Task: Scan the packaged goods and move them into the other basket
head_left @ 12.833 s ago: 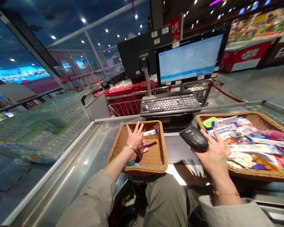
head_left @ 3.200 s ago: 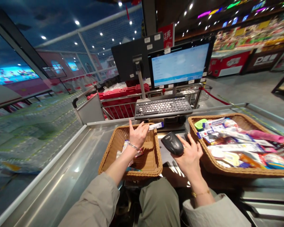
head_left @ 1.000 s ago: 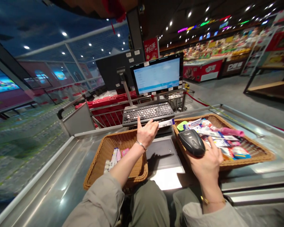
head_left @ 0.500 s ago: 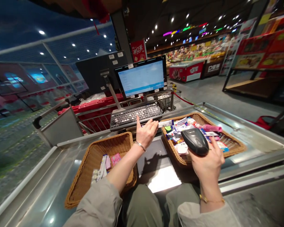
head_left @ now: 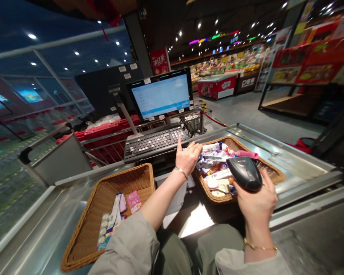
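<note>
Rocking baggy beige-grey sleeves (head_left: 129, 248) and olive-green trousers (head_left: 220, 244), plus sporting a silver bangle (head_left: 181, 172) left, gold chain bracelet (head_left: 259, 247) right.

The red sign (head_left: 159, 63) over there seems to start 冰红 — the next character blurs. A brown counter (head_left: 247, 83) shows a big P — and the screen's (head_left: 162, 95) print is too small to read.
</note>
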### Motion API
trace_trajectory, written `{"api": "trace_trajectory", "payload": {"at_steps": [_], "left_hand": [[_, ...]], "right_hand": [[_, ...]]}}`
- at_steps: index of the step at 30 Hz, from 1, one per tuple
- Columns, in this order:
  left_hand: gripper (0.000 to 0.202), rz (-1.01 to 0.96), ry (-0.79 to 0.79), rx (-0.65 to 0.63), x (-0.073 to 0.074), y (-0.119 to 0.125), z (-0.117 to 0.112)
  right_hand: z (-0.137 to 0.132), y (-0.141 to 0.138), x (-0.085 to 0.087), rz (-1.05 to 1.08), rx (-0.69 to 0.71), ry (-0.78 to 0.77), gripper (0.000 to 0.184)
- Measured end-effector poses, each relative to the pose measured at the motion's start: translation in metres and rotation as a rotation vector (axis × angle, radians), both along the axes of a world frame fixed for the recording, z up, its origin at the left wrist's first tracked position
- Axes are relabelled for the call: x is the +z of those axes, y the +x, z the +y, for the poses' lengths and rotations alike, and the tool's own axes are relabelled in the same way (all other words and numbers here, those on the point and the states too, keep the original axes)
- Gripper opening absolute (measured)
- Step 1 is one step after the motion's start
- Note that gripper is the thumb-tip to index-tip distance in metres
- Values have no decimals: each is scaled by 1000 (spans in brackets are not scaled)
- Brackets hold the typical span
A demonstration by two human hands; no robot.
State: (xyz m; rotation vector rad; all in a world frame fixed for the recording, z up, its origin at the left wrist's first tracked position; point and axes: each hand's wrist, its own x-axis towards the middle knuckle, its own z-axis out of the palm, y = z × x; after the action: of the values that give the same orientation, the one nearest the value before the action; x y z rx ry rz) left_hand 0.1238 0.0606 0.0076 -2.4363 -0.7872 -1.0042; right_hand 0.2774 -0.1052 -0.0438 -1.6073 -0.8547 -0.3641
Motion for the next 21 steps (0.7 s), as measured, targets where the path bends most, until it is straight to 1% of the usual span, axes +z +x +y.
{"api": "trace_trajectory", "payload": {"at_steps": [4, 6, 8, 11, 16, 21], "left_hand": [[32, 14, -69, 18, -6, 27, 10], [34, 19, -93, 28, -9, 32, 10], [36, 21, -107, 26, -10, 28, 6], [36, -3, -115, 44, -10, 10, -4], [35, -42, -133, 91, -8, -30, -23], [36, -45, -176, 192, -12, -77, -47]], "right_hand": [[2, 3, -3, -13, 5, -12, 45], [3, 4, -5, -18, 7, -14, 47], [4, 5, -6, -18, 17, -18, 50], [5, 1, -5, -14, 40, -22, 55], [9, -13, -1, 11, 85, -54, 56], [13, -30, 9, -52, 179, -88, 50]]}}
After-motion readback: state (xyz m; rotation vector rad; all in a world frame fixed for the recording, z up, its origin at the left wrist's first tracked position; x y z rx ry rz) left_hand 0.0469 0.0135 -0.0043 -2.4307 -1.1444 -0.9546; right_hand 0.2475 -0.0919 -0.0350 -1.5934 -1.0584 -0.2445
